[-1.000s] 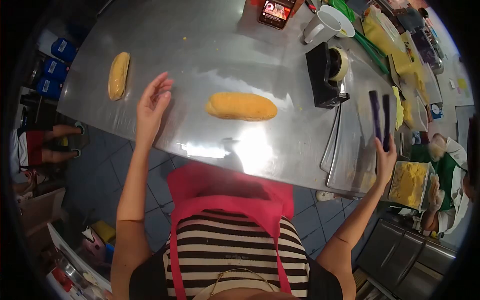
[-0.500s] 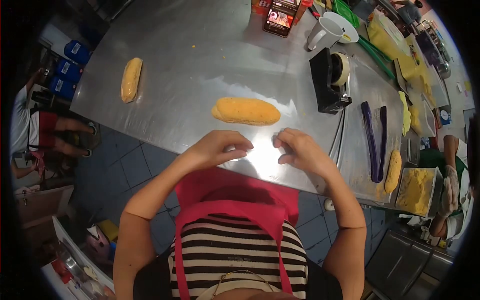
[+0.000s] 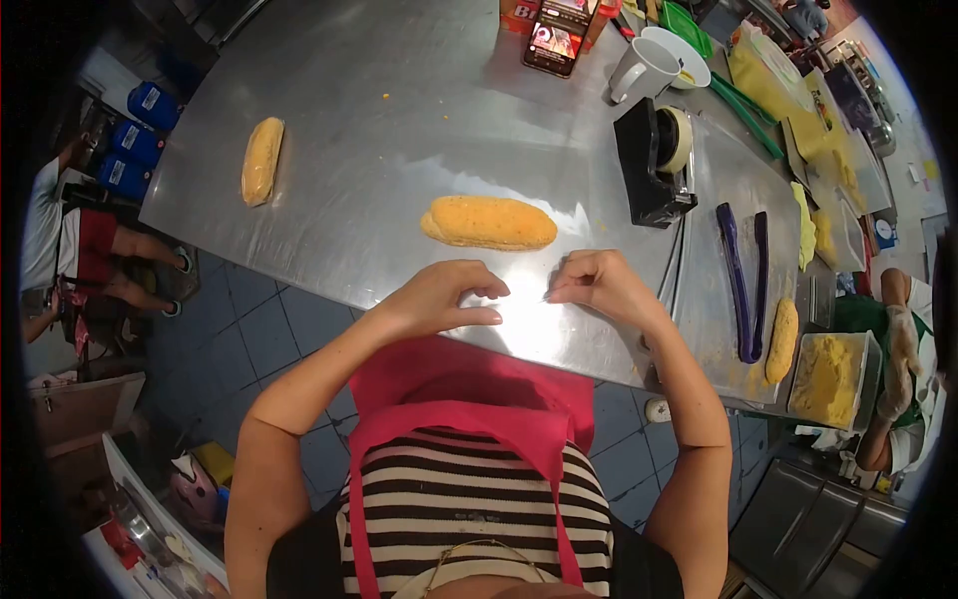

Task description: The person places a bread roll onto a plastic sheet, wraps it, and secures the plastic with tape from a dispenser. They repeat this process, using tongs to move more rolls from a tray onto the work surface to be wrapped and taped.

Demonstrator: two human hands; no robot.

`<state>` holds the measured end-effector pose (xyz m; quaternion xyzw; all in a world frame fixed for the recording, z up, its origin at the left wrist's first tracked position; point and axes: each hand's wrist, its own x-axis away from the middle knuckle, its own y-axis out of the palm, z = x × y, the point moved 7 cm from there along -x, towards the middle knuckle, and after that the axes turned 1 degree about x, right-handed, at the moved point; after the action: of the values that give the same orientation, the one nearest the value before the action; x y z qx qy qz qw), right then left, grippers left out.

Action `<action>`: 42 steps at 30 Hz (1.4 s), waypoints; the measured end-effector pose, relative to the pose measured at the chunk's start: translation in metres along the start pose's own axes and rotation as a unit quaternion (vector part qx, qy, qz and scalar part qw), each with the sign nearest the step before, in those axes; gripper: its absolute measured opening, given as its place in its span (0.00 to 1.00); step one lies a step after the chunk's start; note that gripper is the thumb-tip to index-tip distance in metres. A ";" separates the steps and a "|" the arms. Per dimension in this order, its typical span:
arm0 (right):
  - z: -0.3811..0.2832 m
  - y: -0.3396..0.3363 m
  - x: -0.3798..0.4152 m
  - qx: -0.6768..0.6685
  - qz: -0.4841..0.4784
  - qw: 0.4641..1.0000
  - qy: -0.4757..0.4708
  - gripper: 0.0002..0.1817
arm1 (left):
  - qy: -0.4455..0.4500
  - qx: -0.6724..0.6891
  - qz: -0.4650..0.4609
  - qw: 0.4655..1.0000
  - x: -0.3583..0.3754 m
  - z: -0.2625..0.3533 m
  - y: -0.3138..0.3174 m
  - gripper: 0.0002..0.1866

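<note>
A crumb-coated bread roll (image 3: 489, 222) lies on the steel table (image 3: 329, 190), just beyond my hands. Below its left end, my left hand (image 3: 454, 297) hovers at the table's front edge, thumb and fingers apart, nothing visible between them. To the right, my right hand (image 3: 607, 285) is closed with thumb and fingertips pressed together. Whatever it pinches, if anything, cannot be made out. Strong glare on the steel fills the gap between the hands. A second roll, in clear wrap (image 3: 262, 161), lies at the far left.
A black tape dispenser (image 3: 654, 170) stands right of the roll. Purple tongs (image 3: 738, 280), another roll (image 3: 782, 339) and a tub of yellow crumbs (image 3: 828, 379) lie farther right. A phone (image 3: 557, 40) and white mug (image 3: 642, 70) are behind. A co-worker's gloved hand (image 3: 903, 354) is at right.
My left thumb and fingers have spread wider apart. My right hand has turned and drawn its fingertips together into a pinch. The rolls stay in place.
</note>
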<state>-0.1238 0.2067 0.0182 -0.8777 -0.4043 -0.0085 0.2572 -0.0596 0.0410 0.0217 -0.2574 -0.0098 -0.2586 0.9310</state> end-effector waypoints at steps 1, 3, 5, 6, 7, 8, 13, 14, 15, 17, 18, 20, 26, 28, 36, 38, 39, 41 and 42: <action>0.000 -0.002 0.001 -0.020 0.006 1.000 0.008 0.05 | 0.003 0.000 0.007 1.000 0.000 0.001 -0.001 0.19; 0.000 -0.005 0.003 -0.046 0.018 0.999 0.018 0.06 | 0.010 -0.001 0.019 1.000 0.000 0.003 -0.002 0.21; 0.001 -0.006 0.005 -0.060 0.029 0.997 0.022 0.07 | 0.012 -0.004 0.023 1.000 -0.001 0.002 -0.002 0.22; 0.001 -0.006 0.007 -0.050 0.032 0.998 0.029 0.07 | 0.014 -0.006 0.024 1.000 -0.001 0.002 -0.002 0.22; 0.001 -0.006 0.008 -0.039 0.034 0.998 0.035 0.08 | 0.011 -0.001 0.027 1.000 -0.002 0.002 -0.002 0.22; 0.000 -0.006 0.009 -0.029 0.036 0.998 0.040 0.08 | 0.008 0.004 0.031 0.999 -0.002 0.002 -0.002 0.22; -0.011 -0.006 0.009 0.044 0.102 0.993 0.032 0.10 | 0.021 0.024 0.079 0.996 -0.002 -0.003 -0.004 0.19; -0.015 -0.006 0.008 0.066 0.119 0.990 0.022 0.10 | 0.016 0.030 0.091 0.995 -0.002 -0.003 -0.005 0.17; -0.017 -0.007 0.008 0.067 0.135 0.988 0.007 0.10 | 0.012 0.037 0.102 0.994 -0.002 -0.004 -0.006 0.15; -0.019 -0.008 0.008 0.069 0.168 0.983 -0.025 0.10 | -0.025 0.056 0.114 0.992 -0.002 -0.009 -0.008 0.12; -0.019 -0.013 0.010 0.075 0.194 0.978 -0.027 0.11 | -0.044 0.067 0.119 0.990 -0.002 -0.012 -0.008 0.10; -0.018 -0.026 0.019 0.089 0.246 0.965 -0.030 0.12 | -0.034 0.082 0.128 0.988 0.000 -0.012 -0.010 0.08; 0.035 -0.019 0.017 -0.317 0.118 0.932 0.134 0.14 | 0.009 0.095 0.125 0.988 0.002 -0.011 -0.006 0.08; 0.040 -0.019 0.006 -0.359 0.130 0.915 0.133 0.14 | 0.016 0.080 0.114 0.990 0.001 -0.008 -0.004 0.08; 0.029 -0.073 -0.090 -0.107 0.225 0.968 -0.013 0.26 | 0.102 -0.018 0.086 0.991 -0.006 0.023 -0.019 0.08; 0.030 -0.076 -0.104 -0.080 0.225 0.971 -0.027 0.31 | 0.119 -0.028 0.084 0.989 -0.011 0.027 -0.025 0.08; 0.028 -0.078 -0.105 -0.068 0.229 0.971 -0.031 0.32 | 0.127 -0.032 0.081 0.988 -0.014 0.029 -0.028 0.08; 0.025 -0.081 -0.105 -0.045 0.237 0.970 -0.037 0.32 | 0.107 -0.042 0.075 0.991 -0.016 0.035 -0.036 0.09; 0.027 -0.081 -0.104 -0.065 0.239 0.968 -0.039 0.31 | 0.097 -0.046 0.070 0.992 -0.017 0.036 -0.038 0.09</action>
<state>-0.2571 0.1891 0.0079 -0.9633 -0.1915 0.0608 0.1778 -0.0882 0.0389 0.0685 -0.2732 0.1108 -0.2166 0.9307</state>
